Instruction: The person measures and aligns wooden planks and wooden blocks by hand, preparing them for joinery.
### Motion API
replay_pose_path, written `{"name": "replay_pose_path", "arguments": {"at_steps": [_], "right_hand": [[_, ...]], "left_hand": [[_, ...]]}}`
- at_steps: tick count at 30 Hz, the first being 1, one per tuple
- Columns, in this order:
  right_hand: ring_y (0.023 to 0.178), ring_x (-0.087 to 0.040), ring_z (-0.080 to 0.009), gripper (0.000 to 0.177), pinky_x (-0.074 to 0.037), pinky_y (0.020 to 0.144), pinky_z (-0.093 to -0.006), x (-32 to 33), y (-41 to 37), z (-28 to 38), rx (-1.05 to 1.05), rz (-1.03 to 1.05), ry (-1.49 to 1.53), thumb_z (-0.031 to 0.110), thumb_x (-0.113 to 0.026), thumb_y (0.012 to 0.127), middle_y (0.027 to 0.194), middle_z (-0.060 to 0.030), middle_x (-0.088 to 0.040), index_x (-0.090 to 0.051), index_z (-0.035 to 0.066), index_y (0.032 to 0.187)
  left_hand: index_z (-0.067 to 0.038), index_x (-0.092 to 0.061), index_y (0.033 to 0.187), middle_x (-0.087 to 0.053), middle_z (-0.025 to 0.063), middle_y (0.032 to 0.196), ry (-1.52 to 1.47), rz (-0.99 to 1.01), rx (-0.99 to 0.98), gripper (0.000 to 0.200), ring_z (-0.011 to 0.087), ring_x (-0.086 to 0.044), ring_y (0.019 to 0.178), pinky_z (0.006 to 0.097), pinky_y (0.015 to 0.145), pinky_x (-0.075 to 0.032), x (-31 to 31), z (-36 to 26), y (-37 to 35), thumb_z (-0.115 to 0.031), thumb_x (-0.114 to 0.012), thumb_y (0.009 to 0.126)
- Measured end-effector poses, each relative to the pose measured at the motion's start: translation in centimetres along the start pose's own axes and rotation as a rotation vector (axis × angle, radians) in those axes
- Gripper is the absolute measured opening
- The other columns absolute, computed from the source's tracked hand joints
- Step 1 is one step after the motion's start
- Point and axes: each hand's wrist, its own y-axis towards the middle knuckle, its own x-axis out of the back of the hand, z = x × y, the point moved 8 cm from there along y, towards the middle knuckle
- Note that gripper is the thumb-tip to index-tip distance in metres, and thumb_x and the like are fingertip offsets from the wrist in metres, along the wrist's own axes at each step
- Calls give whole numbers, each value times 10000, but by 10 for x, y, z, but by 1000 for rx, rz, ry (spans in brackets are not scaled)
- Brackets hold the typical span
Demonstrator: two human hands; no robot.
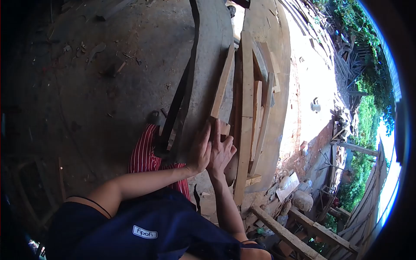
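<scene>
A narrow wooden strip (223, 84) lies lengthwise on the thick plank bench (212, 34), its near end at my fingertips. My left hand (200, 151) presses against that near end, fingers held together and thumb side hidden. Right beside it, touching, my right hand (221, 155) grips a small wooden block (225, 128) at the strip's end. Its index finger stretches along the block while the others curl. The exact contact between block and strip is covered by my fingers.
Several long wooden battens (247, 99) lie on a second wide slab (277, 108) to the right, one reaching near my right forearm. Striped red trousers (145, 151) show below the bench. Wood scraps litter the concrete floor (108, 86). Beams (288, 234) stand at the lower right.
</scene>
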Motion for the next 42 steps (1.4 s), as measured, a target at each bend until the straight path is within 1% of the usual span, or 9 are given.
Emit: {"name": "replay_pose_path", "arguments": {"at_steps": [9,11,13,17,20,25,31,36,42], "right_hand": [[942,-588,-296,778,-396,740,-470,-17,279,-7,-93,56,-108,482,-589,824,1041,-156,-532,-209,393,1496],[966,-587,-293,804,-400,786,-486,-23,312,-8,101,-93,-107,504,-621,796,1061,-166,-537,-214,410,1482],[994,-573,-291,777,-394,794,-489,-23,322,-18,-67,-19,-101,497,-608,808,1068,-171,-543,-216,424,1475],[1000,-554,-294,685,-382,800,-479,-20,287,-6,-26,-75,-110,431,-532,877,1068,-171,-526,-203,451,1477],[926,-539,-280,641,-365,812,-451,-16,218,5,-3,-59,-97,392,-509,897,1012,-146,-488,-241,444,1478],[877,-509,-253,608,-347,799,-410,8,60,20,6,-36,-57,308,-522,883,958,-114,-467,-348,404,1458],[949,-529,-301,703,-367,852,-451,0,-89,-9,-22,135,157,369,-562,857,1024,-154,-501,-274,339,1497],[1084,-491,-410,822,-422,942,-470,-4,-122,-53,-409,6,610,324,-594,802,1331,-249,-446,-193,274,1518],[1083,-499,-427,907,-456,879,-507,-32,-102,-57,-248,67,310,297,-636,765,1409,-250,-379,-138,289,1523]], "left_hand": [[23,-381,1385,-407,205,1440,252,-112,-84,506,335,-357,1358,451,1120,-261,-2,15,294,-184,-413,925],[-17,-368,1403,-433,175,1430,309,-103,-41,521,327,-332,1378,485,1127,-242,-3,13,330,-205,-410,919],[-39,-367,1401,-438,170,1426,329,-57,-30,515,334,-322,1383,511,1128,-231,-10,15,346,-200,-405,913],[-26,-392,1367,-412,225,1422,221,52,118,484,368,-323,1369,442,1121,-280,0,23,310,-198,-396,915],[87,-254,1426,-323,277,1464,194,-24,-141,559,390,-315,1365,425,1133,-269,9,20,235,-127,-382,926],[56,-266,1441,-383,285,1414,118,-10,-76,514,405,-404,1295,439,1082,-319,21,-3,67,-124,-385,975],[33,-129,1491,-150,222,1555,-120,55,119,602,337,-166,1443,398,1173,-142,-3,11,-89,-259,-336,1007],[26,-101,1492,-189,233,1538,131,-92,45,711,365,-201,1424,411,1168,-162,-15,40,-65,-221,-485,949],[21,-83,1492,-281,270,1481,425,-37,-65,829,396,-285,1373,438,1134,-236,-27,70,-29,-99,-575,836]]}}
